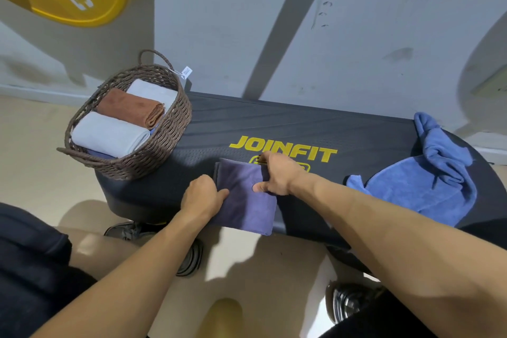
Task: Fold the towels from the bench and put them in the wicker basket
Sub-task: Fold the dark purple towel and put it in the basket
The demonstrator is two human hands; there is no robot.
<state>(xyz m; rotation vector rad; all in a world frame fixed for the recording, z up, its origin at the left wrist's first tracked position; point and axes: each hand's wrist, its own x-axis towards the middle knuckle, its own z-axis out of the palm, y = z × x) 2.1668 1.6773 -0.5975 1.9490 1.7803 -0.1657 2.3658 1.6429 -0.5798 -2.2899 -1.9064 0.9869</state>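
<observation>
1. A black padded counter (274, 123), marked JOINFIT in yellow, is seen running from mid-left to the right edge of the frame, its far long edge close to the wall.
2. A purple towel (247, 195) is laid folded at the centre of the frame, across the counter's near edge; its lower end hangs just past that edge.
3. The left hand (201, 197) is set on the towel's left edge, fingers curled onto the cloth. The right hand (277, 173) is placed on the towel's upper right part, thumb pressed flat on top and fingers tucked round the right edge, gripping it.
4. A wicker basket (164, 134) is stood on the counter's left end, upper left of centre, well apart from the towel. It is filled with two folded grey towels (107, 134) and a brown towel (129, 107) between them; a dark blue cloth shows beneath.
5. A blue towel (428, 173) is left crumpled at the right end, draped over the near edge.
6. Bare counter surface is seen between basket and purple towel, and between purple towel and blue towel.
</observation>
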